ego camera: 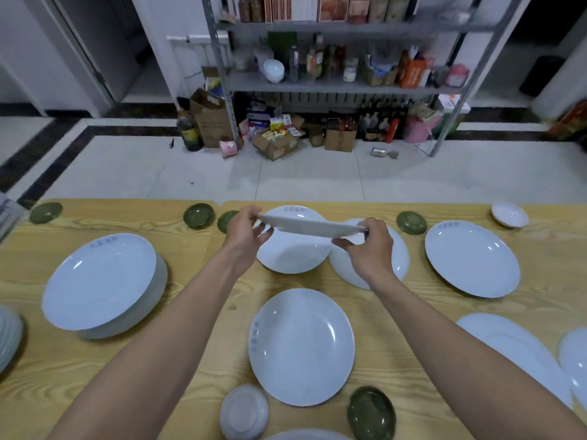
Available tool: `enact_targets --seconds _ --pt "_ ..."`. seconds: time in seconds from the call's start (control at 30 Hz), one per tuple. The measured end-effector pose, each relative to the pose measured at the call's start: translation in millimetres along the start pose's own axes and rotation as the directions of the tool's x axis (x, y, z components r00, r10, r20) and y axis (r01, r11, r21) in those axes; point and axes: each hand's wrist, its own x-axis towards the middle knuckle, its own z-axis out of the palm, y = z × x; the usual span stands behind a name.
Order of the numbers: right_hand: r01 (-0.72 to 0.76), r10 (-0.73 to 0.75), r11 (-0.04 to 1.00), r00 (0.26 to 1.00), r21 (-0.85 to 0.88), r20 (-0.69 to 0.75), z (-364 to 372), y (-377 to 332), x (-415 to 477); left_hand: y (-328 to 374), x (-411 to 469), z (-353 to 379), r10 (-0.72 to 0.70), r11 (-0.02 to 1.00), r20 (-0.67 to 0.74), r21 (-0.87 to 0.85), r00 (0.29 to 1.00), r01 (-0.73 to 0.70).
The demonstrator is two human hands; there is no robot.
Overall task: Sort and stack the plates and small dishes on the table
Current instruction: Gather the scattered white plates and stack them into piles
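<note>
Where the tabletop [413,312] runs nearest, a green dish [371,412] and an upturned white dish [244,411] sit just this side of the centre plate [301,347]. Left of the centre plate, a little beyond: stack [101,281] of like plates. Right and beyond: lone plate [471,258].

Straight beyond the centre plate, the held plate [313,228] is off the tabletop, near level, above two more plates [292,255] whose edges meet. Left hand [243,231] pinches its left rim; right hand [365,241] grips its right rim, fingers curled under. Farther still, small green dishes [199,215] along the far edge; shelf [317,85] behind.

Step, as judged: one plate lifted, bound for a pile. Next calls for a level carry to the stack, centred before release; rim striking rim could chip.
</note>
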Motion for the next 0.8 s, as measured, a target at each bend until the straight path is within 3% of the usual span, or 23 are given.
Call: enact_targets --seconds 0.2,0.3,0.4,0.47,0.67,0.7,0.8 --pt "0.107 -0.109 0.991 0.994 0.083 0.027 -12 19 -13 -8 -19 -11 -0.032 0.976 0.084 0.216 0.996 0.013" --pt "-0.077 0.043 0.976 0.985 0.204 0.167 -19 20 -17 -14 -27 -14 -0.031 0.985 0.069 0.171 0.997 0.019" --pt "-0.312 0.215 0.823 0.944 0.474 0.250 -26 19 -22 -21 -30 -20 -0.032 0.993 0.037 0.117 0.999 0.028" --pt "-0.382 0.233 0.671 0.922 0.635 0.308 -31 17 -28 -27 -32 -23 -0.035 0.995 0.032 0.091 0.999 0.032" --pt "-0.500 0.220 0.435 0.866 0.749 0.450 -28 2 -44 -43 -35 -21 -0.040 0.997 -0.007 -0.060 0.999 0.040" --pt "-0.507 0.241 0.427 0.862 0.749 0.446 -28 1 -42 -44 -34 -21 -0.032 0.997 -0.005 -0.075 0.999 0.032" --pt "-0.519 0.265 0.567 0.850 0.640 0.455 -27 -2 -38 -45 -32 -22 -0.005 0.997 0.004 -0.079 1.000 0.006"
